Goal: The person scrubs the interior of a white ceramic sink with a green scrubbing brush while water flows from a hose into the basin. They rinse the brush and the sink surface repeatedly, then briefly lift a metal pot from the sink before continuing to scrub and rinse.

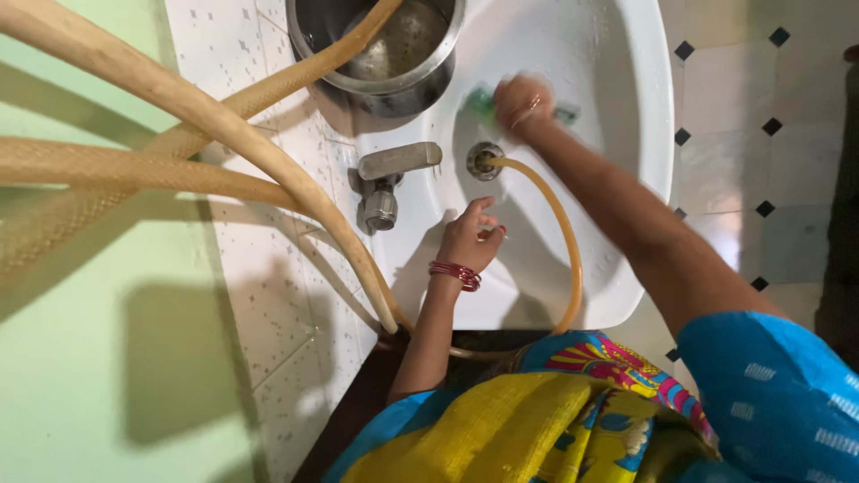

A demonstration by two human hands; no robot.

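Pale green wall, speckled white tiles, cream floor with small black diamond insets.

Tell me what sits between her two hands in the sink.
In the head view, the drain with a thin hose running into it lies between the left hand and the right hand, on the sink bowl.
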